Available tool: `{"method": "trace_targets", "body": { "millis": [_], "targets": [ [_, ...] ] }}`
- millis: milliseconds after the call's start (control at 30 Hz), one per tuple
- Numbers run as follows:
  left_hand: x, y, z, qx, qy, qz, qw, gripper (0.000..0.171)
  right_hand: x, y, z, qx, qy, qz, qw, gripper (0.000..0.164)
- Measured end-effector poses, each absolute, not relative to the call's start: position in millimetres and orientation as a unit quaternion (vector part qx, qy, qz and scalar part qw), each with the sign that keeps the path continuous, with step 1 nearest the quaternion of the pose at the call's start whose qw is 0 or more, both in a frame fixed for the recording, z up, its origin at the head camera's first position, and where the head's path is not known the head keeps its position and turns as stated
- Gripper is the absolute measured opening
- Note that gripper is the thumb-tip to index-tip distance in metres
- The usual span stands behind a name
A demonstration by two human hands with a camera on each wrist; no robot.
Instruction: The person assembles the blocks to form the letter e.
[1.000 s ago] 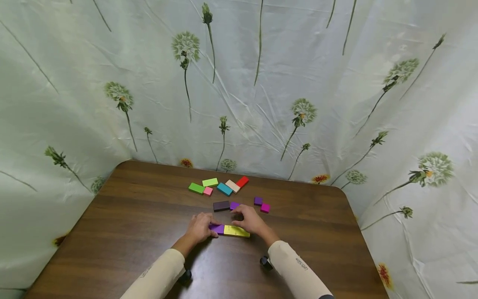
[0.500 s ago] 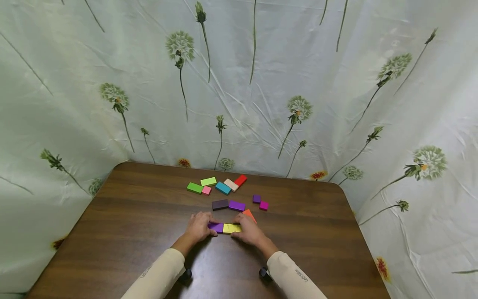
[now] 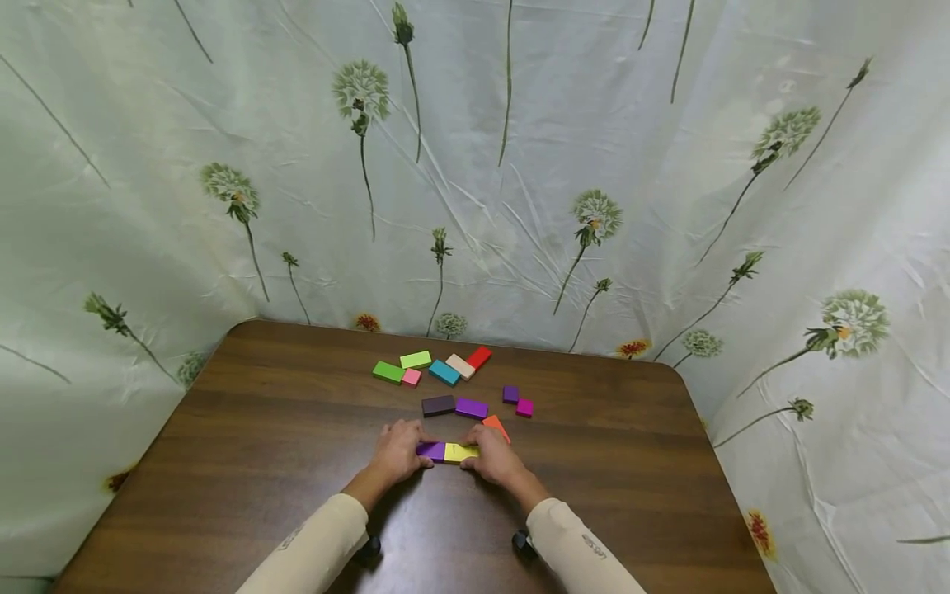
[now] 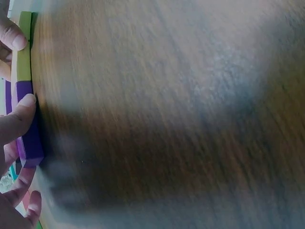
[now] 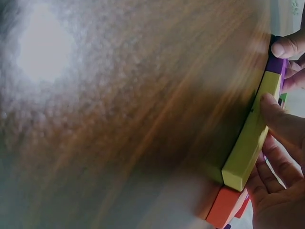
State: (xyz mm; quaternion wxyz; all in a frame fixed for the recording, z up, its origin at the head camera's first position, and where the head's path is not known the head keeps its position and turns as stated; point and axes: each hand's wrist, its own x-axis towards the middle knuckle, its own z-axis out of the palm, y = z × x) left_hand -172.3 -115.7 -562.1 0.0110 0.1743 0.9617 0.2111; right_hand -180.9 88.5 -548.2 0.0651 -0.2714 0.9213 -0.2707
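A purple block [image 3: 432, 451] and a yellow block [image 3: 458, 453] lie end to end on the table, their ends touching. My left hand [image 3: 397, 450] pinches the purple block between the thumb on its near side and the fingers behind. On the yellow block my right hand [image 3: 493, 454] has the same kind of pinch, its thumb [image 5: 275, 114] on the near long side. Just behind the right hand lies an orange block [image 3: 496, 426], partly covered by it. In the right wrist view the orange block [image 5: 224, 207] sits close to the yellow block's [image 5: 243, 152] end.
Behind the hands lie a dark block [image 3: 438, 406] and another purple block [image 3: 471, 407]. Two small cubes, violet [image 3: 510, 394] and magenta [image 3: 524, 408], are to the right. Farther back are green [image 3: 388, 372], lime [image 3: 416, 360], pink [image 3: 411, 378], teal [image 3: 444, 373], beige [image 3: 460, 366] and red [image 3: 479, 356] blocks.
My right hand has come down and nearer to me, from above the rear purple block onto the yellow block, uncovering that purple block and the orange one. My left hand keeps its hold.
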Motion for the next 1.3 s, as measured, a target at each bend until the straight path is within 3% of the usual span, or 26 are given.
{"method": "trace_targets", "body": {
  "millis": [733,900,1067,1300],
  "targets": [
    [-178,-115,-561,0.200,0.956,0.209,0.044,0.033,-178,87,-550,-0.239,0.931,-0.267,0.068,0.026],
    [-181,-117,-555,0.207,0.952,0.221,0.053,0.041,-177,88,-551,-0.236,0.933,-0.262,0.073,0.026],
    [-199,-138,-539,0.157,0.949,0.272,0.032,0.050,-176,87,-552,-0.239,0.936,-0.251,0.067,0.026],
    [-238,-179,-524,0.105,0.951,0.291,0.009,0.039,-174,89,-554,-0.237,0.939,-0.244,0.055,0.027]
  ]
}}
